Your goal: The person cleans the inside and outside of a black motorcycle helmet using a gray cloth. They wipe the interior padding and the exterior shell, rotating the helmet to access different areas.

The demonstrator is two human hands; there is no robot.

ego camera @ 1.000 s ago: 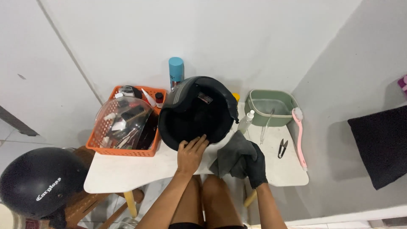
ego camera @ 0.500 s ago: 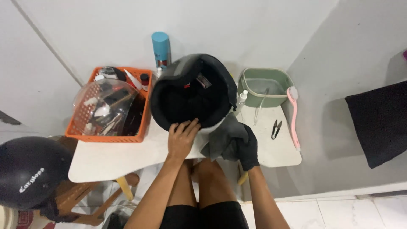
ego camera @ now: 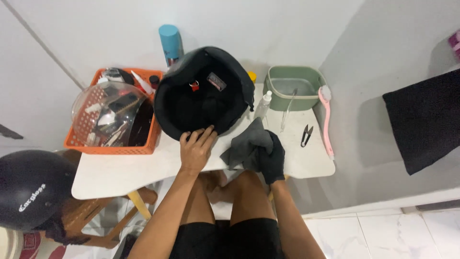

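Observation:
A black helmet lies upside down on the white table, its dark padded inside facing up. My bare left hand rests on the helmet's near rim, fingers spread over the edge. My right hand wears a black glove and grips a dark grey cloth just right of the helmet, on the table.
An orange basket at the left holds a clear visor and small bottles. A blue can, green basin, small spray bottle, pink brush and black snips lie around. Another black helmet sits lower left.
The view has shifted a little. My left hand has moved further onto the helmet's rim, and the gloved right hand with the cloth has stayed beside the helmet.

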